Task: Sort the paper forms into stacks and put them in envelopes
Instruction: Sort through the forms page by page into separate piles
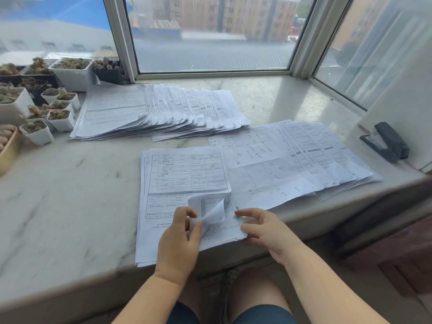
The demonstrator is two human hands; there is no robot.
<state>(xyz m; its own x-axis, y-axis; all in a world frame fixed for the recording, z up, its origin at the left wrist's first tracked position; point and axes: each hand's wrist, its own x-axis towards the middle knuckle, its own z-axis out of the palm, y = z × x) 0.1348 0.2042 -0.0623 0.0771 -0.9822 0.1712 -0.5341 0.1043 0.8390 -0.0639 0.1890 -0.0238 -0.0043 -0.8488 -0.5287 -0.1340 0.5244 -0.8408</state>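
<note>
A stack of printed forms (163, 206) lies at the near edge of the marble sill. Its top sheet (187, 171) is folded back, and a lower corner (215, 211) curls up. My left hand (178, 239) rests on the stack and pinches that curled corner between thumb and fingers. My right hand (264, 226) sits at the stack's right edge, with its fingers loosely bent, touching the paper. A fanned pile of forms (163, 111) lies at the back. Another spread pile (304, 157) with handwritten sheets lies to the right.
Small white pots of succulents (58, 115) crowd the left of the sill (70, 195). A black stapler (385, 142) sits at the right by the window frame. My knees show below the sill's front edge.
</note>
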